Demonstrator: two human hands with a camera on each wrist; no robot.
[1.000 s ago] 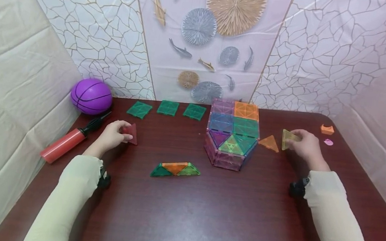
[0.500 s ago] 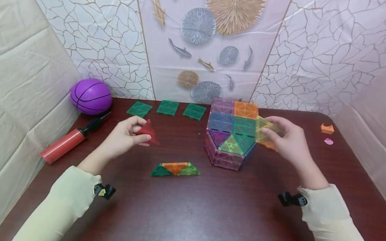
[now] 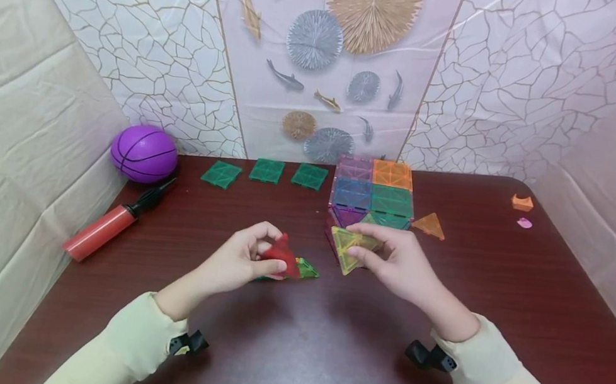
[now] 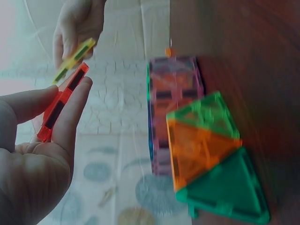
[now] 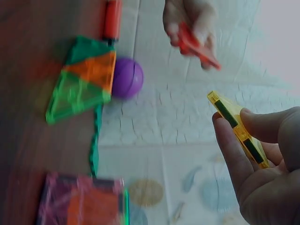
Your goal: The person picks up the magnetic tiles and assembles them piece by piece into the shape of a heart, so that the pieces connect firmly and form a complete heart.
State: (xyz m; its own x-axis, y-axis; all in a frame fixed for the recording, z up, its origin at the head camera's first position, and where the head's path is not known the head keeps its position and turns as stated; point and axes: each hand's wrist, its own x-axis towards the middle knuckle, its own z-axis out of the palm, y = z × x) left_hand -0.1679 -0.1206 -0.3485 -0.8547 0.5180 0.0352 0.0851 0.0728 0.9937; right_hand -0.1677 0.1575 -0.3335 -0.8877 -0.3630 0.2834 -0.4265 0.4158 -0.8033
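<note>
Between thumb and fingers my left hand pinches a red triangular magnetic tile, raised above the table. Across from it, my right hand pinches a yellow triangular magnetic tile in front of the box-like tile structure. A gap separates the two tiles in the head view. Below the red tile stands a joined strip of green, orange and light green triangles, partly hidden by my left hand; its orange triangle shows fully in the left wrist view.
Several green square tiles lie along the back edge. At the left are a purple ball and a red hand pump. An orange triangle lies right of the structure; small orange and pink pieces sit far right.
Both hands have moved inward and nearer the front, carrying their tiles. The red tile came from the left, the yellow one from the right past the structure.
</note>
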